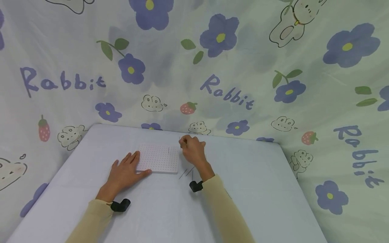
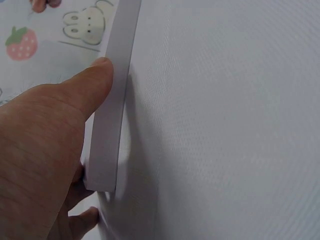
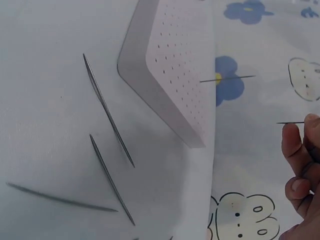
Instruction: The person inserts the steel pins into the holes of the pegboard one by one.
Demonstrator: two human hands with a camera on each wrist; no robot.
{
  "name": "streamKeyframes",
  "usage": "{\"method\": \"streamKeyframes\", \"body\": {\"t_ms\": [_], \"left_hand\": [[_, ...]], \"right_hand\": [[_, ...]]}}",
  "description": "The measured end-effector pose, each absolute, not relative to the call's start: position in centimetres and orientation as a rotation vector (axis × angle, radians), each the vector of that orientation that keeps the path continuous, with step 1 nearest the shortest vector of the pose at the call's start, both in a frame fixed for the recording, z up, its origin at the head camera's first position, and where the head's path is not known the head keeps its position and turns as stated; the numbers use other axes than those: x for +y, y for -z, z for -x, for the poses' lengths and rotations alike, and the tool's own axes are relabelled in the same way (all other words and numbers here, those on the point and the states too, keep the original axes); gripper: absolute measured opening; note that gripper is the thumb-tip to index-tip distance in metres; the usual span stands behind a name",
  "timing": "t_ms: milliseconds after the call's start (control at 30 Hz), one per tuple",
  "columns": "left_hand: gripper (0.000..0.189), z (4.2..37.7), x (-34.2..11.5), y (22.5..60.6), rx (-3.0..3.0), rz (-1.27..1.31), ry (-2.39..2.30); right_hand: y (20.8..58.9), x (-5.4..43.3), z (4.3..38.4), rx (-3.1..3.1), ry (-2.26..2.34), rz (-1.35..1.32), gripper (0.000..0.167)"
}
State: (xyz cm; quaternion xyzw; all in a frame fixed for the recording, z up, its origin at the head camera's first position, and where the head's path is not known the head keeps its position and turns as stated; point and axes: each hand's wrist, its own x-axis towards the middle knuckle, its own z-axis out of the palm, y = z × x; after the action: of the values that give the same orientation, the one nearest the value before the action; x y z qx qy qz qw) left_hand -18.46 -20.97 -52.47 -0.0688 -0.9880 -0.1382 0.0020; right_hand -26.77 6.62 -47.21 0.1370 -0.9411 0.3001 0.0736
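A white board with a grid of small holes [image 1: 156, 162] lies on the table, and one thin metal needle [image 1: 168, 150] stands upright in it near its right side. My left hand [image 1: 124, 172] rests at the board's left front corner, fingertips along the left edge. In the left wrist view its thumb [image 2: 95, 82] lies against the board's side wall [image 2: 112, 115]. Right of the board, my right hand [image 1: 192, 148] pinches another needle [image 3: 290, 122] between thumb and forefinger, above the table. The needle's tip sticks out past the fingertips.
Several loose needles [image 3: 107, 110] lie on the white table [image 1: 258, 189] just right of the board, below my right hand. A patterned cloth [image 1: 170, 74] with flowers and rabbits hangs behind and beside the table. Each wrist wears a small black camera [image 1: 121, 205].
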Motion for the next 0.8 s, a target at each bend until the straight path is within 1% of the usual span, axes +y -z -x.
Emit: {"method": "streamKeyframes", "body": {"t_ms": [300, 800], "left_hand": [[0.107, 18.5, -20.9, 52.5, -3.109, 0.211, 0.422], [0.106, 18.5, -20.8, 52.6, -3.100, 0.203, 0.413]], "right_hand": [[47.8, 5.6, 26.7, -2.802, -0.835, -0.429, 0.022], [50.0, 5.0, 26.7, -2.823, -0.630, -0.477, 0.015]]}}
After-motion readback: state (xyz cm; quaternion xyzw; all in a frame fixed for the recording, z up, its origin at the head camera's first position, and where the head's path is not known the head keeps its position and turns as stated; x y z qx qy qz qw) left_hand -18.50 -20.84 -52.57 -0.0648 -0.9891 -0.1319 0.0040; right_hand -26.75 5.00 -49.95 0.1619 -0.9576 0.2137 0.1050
